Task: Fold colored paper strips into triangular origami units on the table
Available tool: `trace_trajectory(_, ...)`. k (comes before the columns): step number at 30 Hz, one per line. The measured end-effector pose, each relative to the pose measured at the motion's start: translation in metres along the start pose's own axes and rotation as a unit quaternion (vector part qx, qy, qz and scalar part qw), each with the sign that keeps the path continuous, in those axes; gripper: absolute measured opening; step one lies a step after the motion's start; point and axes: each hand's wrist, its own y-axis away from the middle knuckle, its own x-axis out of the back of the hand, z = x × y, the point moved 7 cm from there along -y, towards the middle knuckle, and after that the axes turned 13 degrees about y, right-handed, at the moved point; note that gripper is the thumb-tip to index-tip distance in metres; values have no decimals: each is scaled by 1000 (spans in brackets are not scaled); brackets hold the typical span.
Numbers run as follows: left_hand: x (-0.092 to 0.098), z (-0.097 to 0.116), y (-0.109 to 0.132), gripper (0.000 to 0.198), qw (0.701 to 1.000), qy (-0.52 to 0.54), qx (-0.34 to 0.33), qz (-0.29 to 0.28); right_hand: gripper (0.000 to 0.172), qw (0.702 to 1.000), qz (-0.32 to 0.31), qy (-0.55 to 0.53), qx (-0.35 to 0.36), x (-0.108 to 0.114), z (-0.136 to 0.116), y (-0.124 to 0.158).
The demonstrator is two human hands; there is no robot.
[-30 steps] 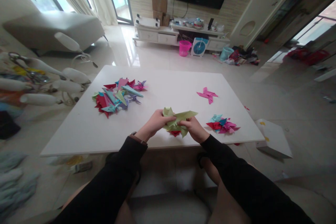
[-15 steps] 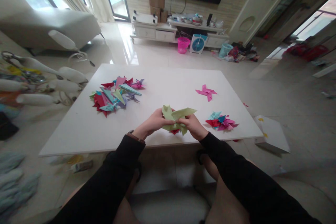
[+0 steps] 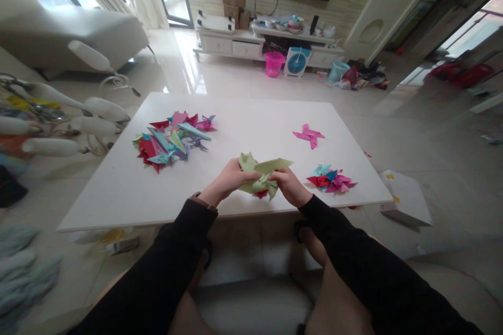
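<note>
Your left grip (image 3: pixel 228 178) and right grip (image 3: pixel 293 186) pinch green origami (image 3: pixel 262 185) by the table's near edge (image 3: pixel 129 220); shaping looks partly done.

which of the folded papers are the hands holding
The light green piece, pinched between the left hand and the right hand. The pink pinwheel-shaped piece, left pile and right pile lie on the table, away from both hands.

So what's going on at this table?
A person's left hand and right hand hold a folded green paper near the edge of the white table; red paper shows just below it. A big heap of folded papers lies left, a smaller heap right, with a pink pinwheel shape beyond it.
</note>
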Motion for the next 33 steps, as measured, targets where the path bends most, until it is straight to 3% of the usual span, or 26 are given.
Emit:
trace_trajectory(5, 1, 2, 0, 32, 1000, 0, -1, 3, 35, 1000, -21, 2, 15, -3, -1, -1)
trace_trajectory(17, -1, 2, 1, 33, 1000, 11, 1, 0, 27, 1000, 4, 15, -3, -2, -1, 2)
trace_trajectory(33, 3, -7, -3, 37, 1000, 5, 11, 2, 32, 999, 46, 17, -6, -2, 2, 4)
